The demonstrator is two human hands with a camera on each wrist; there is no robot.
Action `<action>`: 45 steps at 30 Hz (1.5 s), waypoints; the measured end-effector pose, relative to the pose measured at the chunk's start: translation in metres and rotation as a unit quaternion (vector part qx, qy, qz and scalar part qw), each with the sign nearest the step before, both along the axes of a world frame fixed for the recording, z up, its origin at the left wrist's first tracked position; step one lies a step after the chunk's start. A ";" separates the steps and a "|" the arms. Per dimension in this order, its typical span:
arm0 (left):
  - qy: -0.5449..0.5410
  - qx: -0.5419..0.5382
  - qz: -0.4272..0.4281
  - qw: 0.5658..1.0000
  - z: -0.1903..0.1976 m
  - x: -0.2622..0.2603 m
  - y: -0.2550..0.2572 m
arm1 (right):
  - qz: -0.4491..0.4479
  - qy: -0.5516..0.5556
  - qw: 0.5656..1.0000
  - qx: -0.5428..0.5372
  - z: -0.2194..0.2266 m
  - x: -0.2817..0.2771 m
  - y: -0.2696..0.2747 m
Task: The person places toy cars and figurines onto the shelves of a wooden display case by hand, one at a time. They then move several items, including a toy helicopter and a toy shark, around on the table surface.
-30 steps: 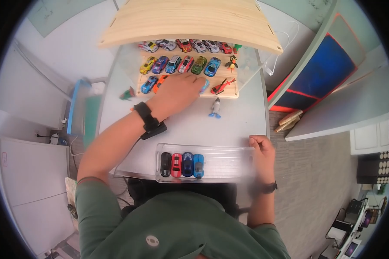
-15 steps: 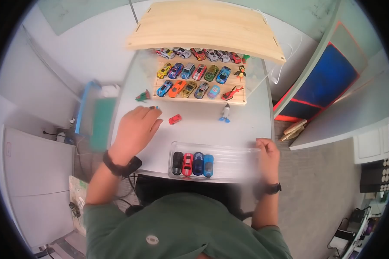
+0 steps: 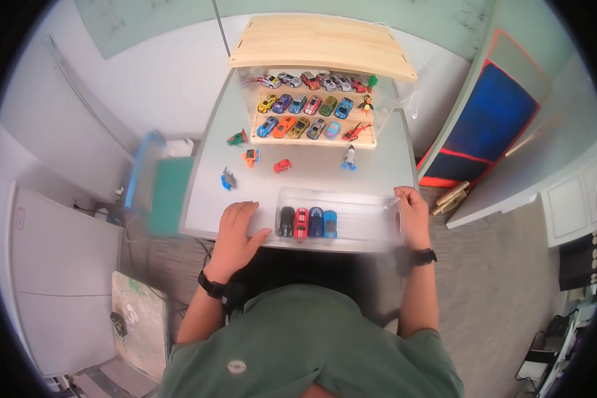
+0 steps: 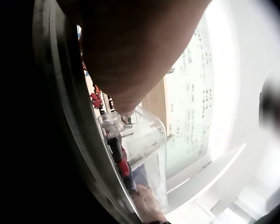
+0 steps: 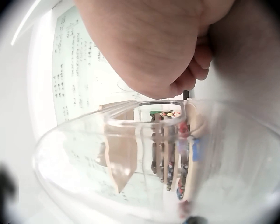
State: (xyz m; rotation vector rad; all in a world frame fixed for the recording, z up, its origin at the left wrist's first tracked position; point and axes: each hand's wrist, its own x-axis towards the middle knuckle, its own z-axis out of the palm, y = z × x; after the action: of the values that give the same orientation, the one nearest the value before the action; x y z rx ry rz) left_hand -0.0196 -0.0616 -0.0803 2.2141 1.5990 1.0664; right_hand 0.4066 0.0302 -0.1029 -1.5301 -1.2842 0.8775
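Note:
A clear plastic tray [image 3: 368, 222] lies along the table's near edge, with several toy cars side by side in its left part, among them a black car [image 3: 286, 221] and a red car [image 3: 301, 223]. My left hand [image 3: 239, 235] is at its left end, thumb spread from the fingers, nothing held; in the left wrist view a fingertip meets or nearly meets the tray's corner. My right hand [image 3: 414, 215] has curled fingers at the right end wall, by the handle opening [image 5: 154, 112]; its thumb contact is hidden.
A wooden display case [image 3: 322, 43] at the back holds rows of toy cars. Before it lie a red car [image 3: 282, 166], an orange toy [image 3: 251, 157], a grey-and-blue toy [image 3: 228, 178], a green toy [image 3: 237, 137] and a rocket [image 3: 349, 158].
My left hand has gone from the case to the table's left side, then back to the tray's left end. The orange and grey-and-blue toys now show uncovered. My right hand stays by the tray.

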 end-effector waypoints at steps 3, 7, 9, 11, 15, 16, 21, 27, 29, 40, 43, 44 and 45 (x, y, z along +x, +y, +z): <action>0.007 0.009 0.015 1.000 -0.012 -0.007 -0.005 | -0.003 0.006 1.000 -0.012 0.000 0.002 0.003; 0.029 0.032 0.021 0.999 -0.016 -0.007 -0.018 | 0.016 0.062 0.998 0.011 -0.003 0.011 0.007; 0.029 0.035 0.018 0.999 -0.018 -0.007 -0.027 | 0.025 0.114 0.993 0.019 0.003 0.011 -0.001; 0.036 0.041 0.024 0.998 -0.022 -0.008 -0.042 | 0.010 0.110 0.992 0.057 0.009 0.008 -0.015; 0.041 0.057 0.031 0.997 -0.027 0.000 -0.079 | -0.002 0.116 0.987 0.107 0.018 0.000 -0.055; 0.039 0.060 0.031 0.997 -0.029 0.003 -0.088 | -0.013 0.114 0.986 0.122 0.021 -0.002 -0.064; -0.037 0.026 0.043 0.998 -0.055 0.013 -0.128 | -0.027 0.086 0.978 0.188 0.027 -0.028 -0.124; -0.120 -0.051 0.064 0.989 -0.092 0.005 -0.138 | 0.211 -0.113 0.951 0.194 0.012 -0.077 -0.200; -0.126 -0.062 0.068 0.988 -0.101 0.000 -0.137 | 0.329 -0.152 0.926 0.109 -0.001 -0.079 -0.220; -0.070 -0.245 0.019 0.967 -0.118 -0.007 -0.114 | 0.398 -0.263 0.878 -0.038 -0.074 -0.063 -0.196; -0.063 -0.259 0.006 0.964 -0.115 -0.002 -0.110 | 0.385 -0.257 0.886 -0.041 -0.075 -0.059 -0.201; -0.062 -0.260 0.000 0.964 -0.114 0.000 -0.109 | 0.381 -0.259 0.887 -0.038 -0.073 -0.059 -0.203; -0.055 -0.265 -0.013 0.963 -0.113 0.000 -0.108 | 0.376 -0.261 0.888 -0.034 -0.070 -0.059 -0.205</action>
State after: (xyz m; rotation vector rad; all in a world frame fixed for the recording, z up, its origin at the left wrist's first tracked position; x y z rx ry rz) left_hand -0.0194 -0.1699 -0.1931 1.7812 1.5731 0.6384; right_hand 0.3474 -0.1748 -0.1725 -1.3595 -2.3588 1.0110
